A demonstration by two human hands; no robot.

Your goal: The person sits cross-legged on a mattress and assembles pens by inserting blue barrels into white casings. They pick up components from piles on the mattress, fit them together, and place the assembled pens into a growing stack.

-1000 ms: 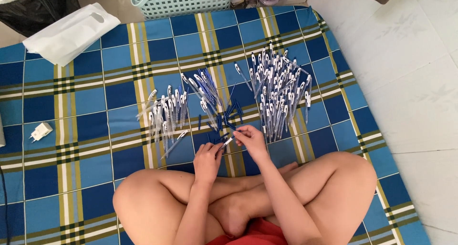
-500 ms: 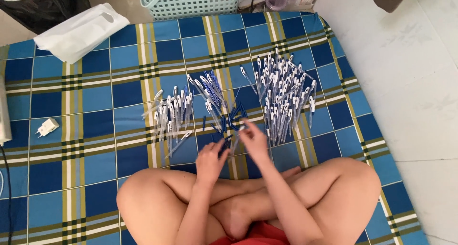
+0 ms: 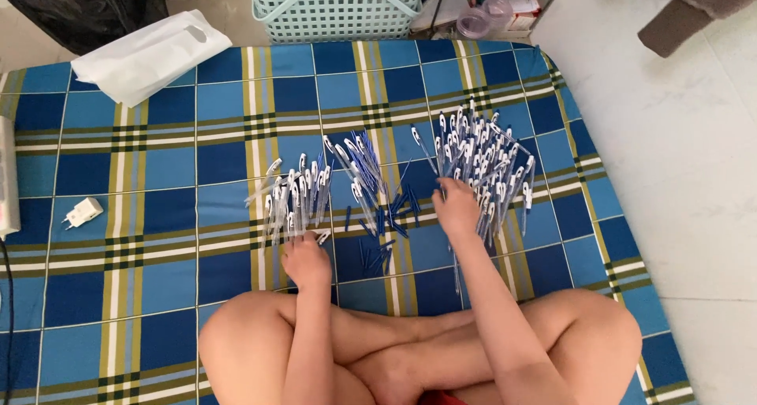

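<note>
Left hand (image 3: 306, 257) curled on the 10 o'clock pen pile (image 3: 296, 198), right hand (image 3: 457, 208) resting loosely on the 2 o'clock pen pile (image 3: 481, 164), grips unclear; a careless sweep could mix them with the middle blue parts (image 3: 378, 208).

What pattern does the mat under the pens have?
The mat is blue plaid with yellow, white and dark green stripes, clearest in the head view.

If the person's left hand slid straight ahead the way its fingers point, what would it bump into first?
The left hand points away from the body, its fingertips already at the near end of the left pile of white-capped pens. It would meet those first; beyond them lies bare blue plaid mat. Whether it touches them yet is unclear.
</note>
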